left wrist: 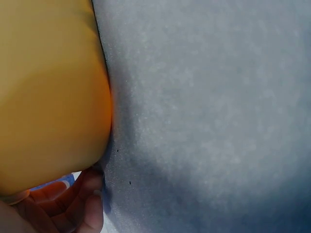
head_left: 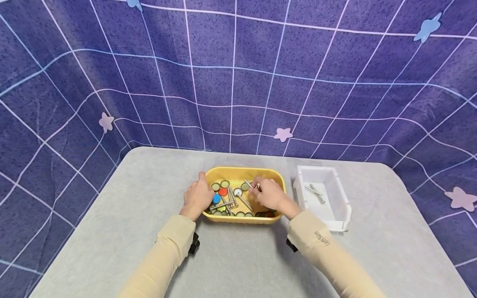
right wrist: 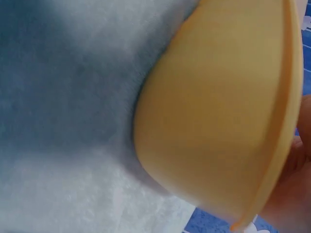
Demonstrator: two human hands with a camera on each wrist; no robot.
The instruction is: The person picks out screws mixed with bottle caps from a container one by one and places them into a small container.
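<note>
A yellow tub (head_left: 242, 221) holds bottle caps and several silver screws. At its left end my left hand (head_left: 198, 196) grips the wall; the left wrist view shows the curled fingers (left wrist: 90, 194) against the yellow side. My right hand (head_left: 269, 193) is over the right part of the tub and pinches a silver screw (head_left: 247, 182) between thumb and fingers. Inside lie a red cap (head_left: 222, 191), a blue cap (head_left: 216, 198) and a screw (head_left: 244, 202) beside a white cap (head_left: 237, 191). In the right wrist view, the tub wall (right wrist: 214, 111) hides most of the right hand.
A white bin (head_left: 344, 207) with a low front stands right of the tub, with a few silver screws (head_left: 316, 193) in it. Both rest on a grey table (head_left: 238, 260). A purple gridded curtain (head_left: 253, 82) surrounds the table's back and sides.
</note>
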